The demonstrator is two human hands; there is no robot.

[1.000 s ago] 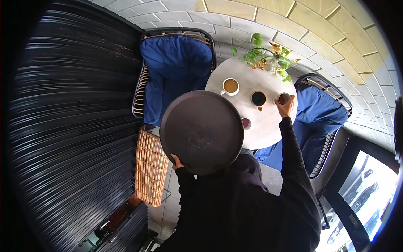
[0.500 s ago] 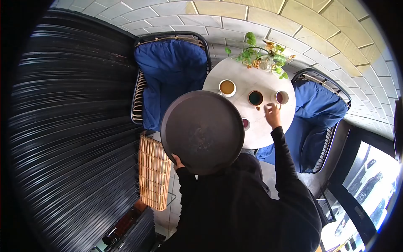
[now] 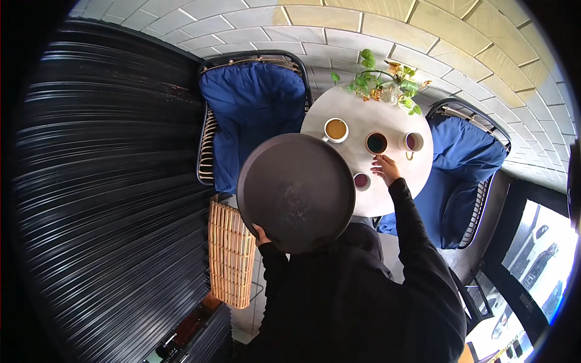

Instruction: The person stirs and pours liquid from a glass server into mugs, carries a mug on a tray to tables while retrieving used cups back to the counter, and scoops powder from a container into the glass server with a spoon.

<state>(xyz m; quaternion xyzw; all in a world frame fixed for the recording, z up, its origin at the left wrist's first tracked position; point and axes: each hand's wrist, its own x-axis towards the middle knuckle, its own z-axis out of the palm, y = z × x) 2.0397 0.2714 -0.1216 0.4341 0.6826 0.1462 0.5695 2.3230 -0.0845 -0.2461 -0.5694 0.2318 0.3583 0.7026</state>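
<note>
My left hand (image 3: 261,235) grips the lower left rim of a large round dark tray (image 3: 296,193), whose top carries nothing; most of its fingers are hidden beneath. On the round pale table (image 3: 393,196), my right hand (image 3: 386,169) has its fingers spread just below a cup of dark drink (image 3: 376,143), near its handle. A white cup of light brown coffee (image 3: 336,129) stands at the left. To the right sits a cup with a reddish drink (image 3: 414,141). Another small cup with red contents (image 3: 362,181) stands beside the tray's edge.
A potted plant (image 3: 392,93) stands at the table's far edge by the brick wall. Blue-cushioned chairs (image 3: 254,97) (image 3: 466,145) flank the table. A wicker piece (image 3: 231,257) is at the lower left, near a black corrugated wall (image 3: 115,151).
My right hand has let go of the rightmost cup and moved left to the dark drink's cup. The view has shifted slightly; my left hand still holds the tray.
</note>
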